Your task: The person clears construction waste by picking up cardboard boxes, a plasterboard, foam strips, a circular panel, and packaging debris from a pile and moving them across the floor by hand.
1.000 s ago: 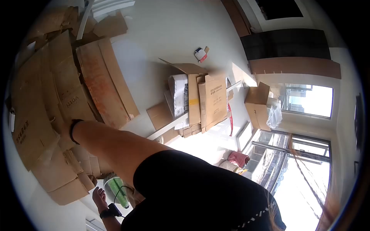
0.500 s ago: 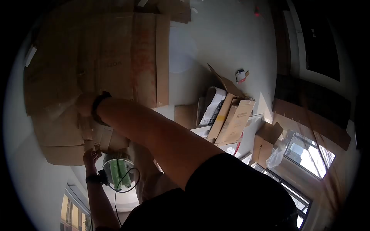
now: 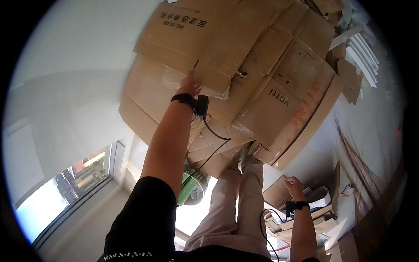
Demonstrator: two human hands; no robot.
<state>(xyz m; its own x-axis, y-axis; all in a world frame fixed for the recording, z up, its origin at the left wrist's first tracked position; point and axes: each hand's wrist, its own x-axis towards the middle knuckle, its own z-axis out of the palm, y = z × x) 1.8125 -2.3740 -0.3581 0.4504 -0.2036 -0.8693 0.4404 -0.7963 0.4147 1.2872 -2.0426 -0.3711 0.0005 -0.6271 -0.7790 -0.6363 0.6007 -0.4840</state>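
Inward from the left edge of the flattened cardboard, I find my left hand at the surface, one finger extended toward a short dark mark, the others loosely bent. The hand appears partly open; blur and angle being poor, I cannot tell whether it grips any cardboard. The sheets overlap, printed "vatti" toward the right, with a red scrawl along the right edge. My right hand is raised, fingers loosely curled and partly open, with nothing seen in it, nearest to a brown cardboard piece. My feet are at the lower edge of the cardboard. A green tub is beside my left forearm. White strips lie near the cardboard's upper right corner. Boxes are at lower right.
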